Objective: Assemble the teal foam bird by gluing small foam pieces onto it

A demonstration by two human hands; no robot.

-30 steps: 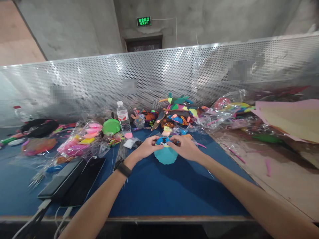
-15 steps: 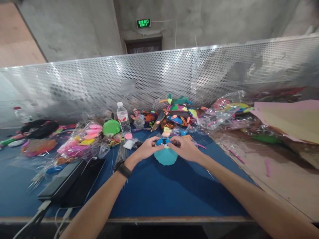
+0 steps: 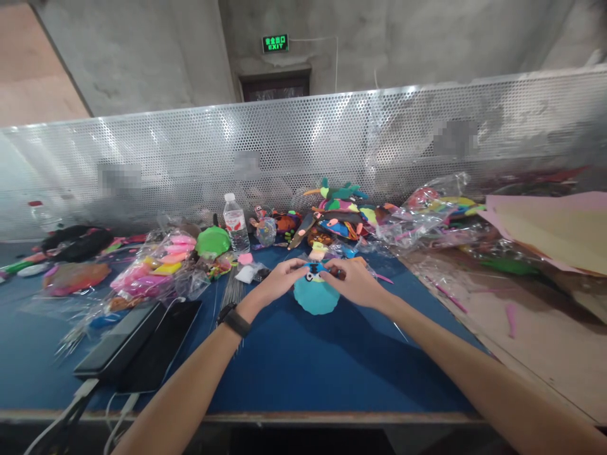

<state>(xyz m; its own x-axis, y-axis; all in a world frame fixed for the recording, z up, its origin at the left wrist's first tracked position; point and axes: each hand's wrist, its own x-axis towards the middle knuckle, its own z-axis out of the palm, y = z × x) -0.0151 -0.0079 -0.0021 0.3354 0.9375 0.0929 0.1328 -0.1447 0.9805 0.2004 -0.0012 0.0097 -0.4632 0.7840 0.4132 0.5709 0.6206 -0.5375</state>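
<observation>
A light-blue clay figure (image 3: 317, 298) with a scalloped lower edge is held above the blue table, at the middle of the view. Its upper part is darker blue with black marks, and a round white eye shows there. My left hand (image 3: 284, 278) pinches the figure's upper left side, thumb toward the eye. On the opposite side my right hand (image 3: 353, 282) grips the top right, fingers curled round it. A small brown piece shows by the right fingers. Both hands hide the figure's side edges.
Bags of coloured clay (image 3: 165, 262), a green clay dome (image 3: 213, 242) and a water bottle (image 3: 236, 224) stand at back left. Finished clay figures (image 3: 339, 218) are heaped behind the hands. A power bank (image 3: 118, 341) and phone (image 3: 161, 344) lie left; thin wires (image 3: 232, 291) lie nearby.
The thumbs have shifted slightly on the figure, and the white eye shows more plainly. Both hands keep hold of it in nearly the same place.
</observation>
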